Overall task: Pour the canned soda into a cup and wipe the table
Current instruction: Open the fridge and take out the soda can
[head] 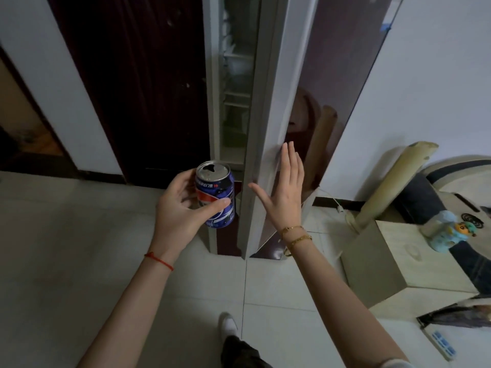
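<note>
Left hand (183,205): forearm extended forward, fingers and thumb curled round the soda can (216,193), held upright in the air just left of the fridge door (268,128). The can's top is opened; its contents cannot be seen. Right hand (285,192): fingers straight and spread, palm flat toward the door's outer face, fingertips at its edge. The door stands ajar, showing shelves (236,99) far inside. A small cabinet (398,258) stands on the tiled floor (66,248) at right.

white walls (425,75), pale tiled floor (66,248), dark door (138,83)
</note>
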{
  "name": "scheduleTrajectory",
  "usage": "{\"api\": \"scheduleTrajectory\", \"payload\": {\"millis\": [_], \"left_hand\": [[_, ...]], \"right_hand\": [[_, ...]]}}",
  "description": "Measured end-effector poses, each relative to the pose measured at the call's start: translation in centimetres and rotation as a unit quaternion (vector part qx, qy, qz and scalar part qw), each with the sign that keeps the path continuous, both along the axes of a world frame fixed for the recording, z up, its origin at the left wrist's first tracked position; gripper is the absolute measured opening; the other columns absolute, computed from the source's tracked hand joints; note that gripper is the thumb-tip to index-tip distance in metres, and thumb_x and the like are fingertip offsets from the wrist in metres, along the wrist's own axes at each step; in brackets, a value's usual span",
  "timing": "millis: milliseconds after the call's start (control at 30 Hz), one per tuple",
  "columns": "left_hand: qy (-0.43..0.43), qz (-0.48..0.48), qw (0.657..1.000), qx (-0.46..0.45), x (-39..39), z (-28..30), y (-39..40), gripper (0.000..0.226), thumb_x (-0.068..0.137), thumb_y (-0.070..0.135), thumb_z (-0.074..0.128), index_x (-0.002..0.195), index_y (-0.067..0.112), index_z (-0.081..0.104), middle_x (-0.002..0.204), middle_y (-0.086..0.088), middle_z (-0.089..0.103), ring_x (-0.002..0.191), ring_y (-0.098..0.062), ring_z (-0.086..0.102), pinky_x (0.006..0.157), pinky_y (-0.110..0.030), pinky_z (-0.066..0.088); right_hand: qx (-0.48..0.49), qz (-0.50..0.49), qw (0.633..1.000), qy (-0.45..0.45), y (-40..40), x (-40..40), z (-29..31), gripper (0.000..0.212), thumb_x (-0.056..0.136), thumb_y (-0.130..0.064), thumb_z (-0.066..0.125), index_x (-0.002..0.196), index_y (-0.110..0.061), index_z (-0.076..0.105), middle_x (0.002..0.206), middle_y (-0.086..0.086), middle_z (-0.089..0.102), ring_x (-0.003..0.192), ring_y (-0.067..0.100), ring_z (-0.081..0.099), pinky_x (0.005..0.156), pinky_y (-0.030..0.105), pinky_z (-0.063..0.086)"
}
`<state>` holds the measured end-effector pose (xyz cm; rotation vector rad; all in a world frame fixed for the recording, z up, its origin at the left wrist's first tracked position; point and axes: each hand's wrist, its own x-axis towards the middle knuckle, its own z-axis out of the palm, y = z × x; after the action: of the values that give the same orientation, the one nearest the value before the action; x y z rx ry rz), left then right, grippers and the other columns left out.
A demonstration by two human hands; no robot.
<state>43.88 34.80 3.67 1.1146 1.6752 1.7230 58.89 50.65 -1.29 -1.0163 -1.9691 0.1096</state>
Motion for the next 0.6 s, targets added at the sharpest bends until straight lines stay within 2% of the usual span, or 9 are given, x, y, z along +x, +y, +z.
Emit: {"api": "scheduleTrajectory", "payload": {"millis": [100,267,367,600], "left_hand": [[0.0,0.006,1.0,0.0,-1.7,0.1,1.2,0.069,0.064,0.007,0.088,0.123,0.025,0.058,0.118,0.013,0.065,0.106,0.0,0.064,0.08,-0.009,0.051],[0.003,0.013,1.0,0.007,-4.7,0.3,3.8,0.067,0.064,0.005,0.088,0.124,0.017,0.06,0.116,0.009,0.068,0.104,0.003,0.065,0.08,-0.008,0.05],[0.008,0.02,1.0,0.006,-6.7,0.6,5.6,0.064,0.064,0.005,0.088,0.121,0.02,0.061,0.116,0.008,0.069,0.107,-0.001,0.066,0.084,-0.012,0.051],[0.02,0.056,0.998,0.018,-11.0,1.1,9.6,0.064,0.06,0.004,0.09,0.113,0.029,0.063,0.112,0.007,0.071,0.106,-0.009,0.067,0.088,-0.02,0.054]], "right_hand": [[0.009,0.028,1.0,0.004,1.4,-2.1,-0.1,0.086,0.091,-0.049,0.06,0.153,-0.007,0.018,0.162,0.007,0.014,0.15,0.024,0.01,0.123,0.039,0.014],[0.042,0.066,0.997,0.025,4.1,-5.9,0.2,0.057,0.101,-0.024,0.046,0.152,-0.007,0.025,0.16,0.008,0.02,0.149,0.024,0.014,0.121,0.045,0.018],[0.056,0.08,0.995,0.034,6.3,-8.4,0.2,0.052,0.101,-0.016,0.044,0.15,-0.007,0.029,0.159,0.009,0.023,0.148,0.026,0.016,0.119,0.047,0.021],[0.052,0.088,0.994,0.045,10.7,-14.4,-0.3,0.051,0.1,-0.011,0.044,0.149,-0.008,0.032,0.159,0.008,0.024,0.148,0.026,0.016,0.121,0.044,0.019]]}}
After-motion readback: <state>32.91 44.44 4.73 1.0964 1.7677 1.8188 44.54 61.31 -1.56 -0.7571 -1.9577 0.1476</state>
